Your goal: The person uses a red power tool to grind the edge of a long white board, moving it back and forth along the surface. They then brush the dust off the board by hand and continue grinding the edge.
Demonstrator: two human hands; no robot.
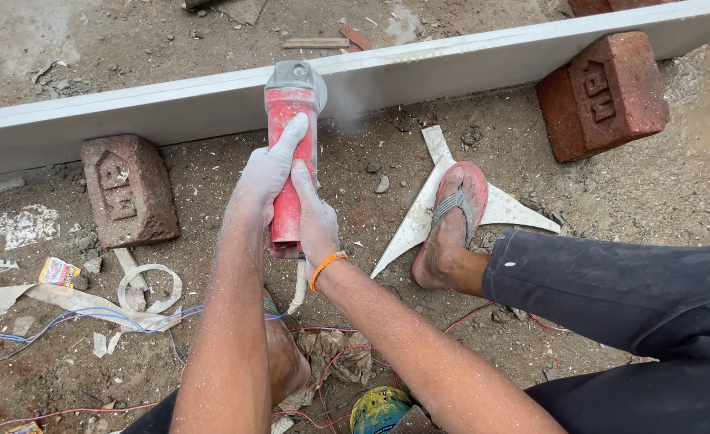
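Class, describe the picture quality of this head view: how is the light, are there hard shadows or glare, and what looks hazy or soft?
Head view: flat, even daylight with only faint shadows and no glare; the bricks and both hands are sharp; a haze of dust softens the white slab beside the red grinder; the wide lens slightly bows the slab.

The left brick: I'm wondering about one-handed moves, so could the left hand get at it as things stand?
Probably yes, once freed: the left hand grips the red grinder, but only bare dirt lies between it and the left brick.
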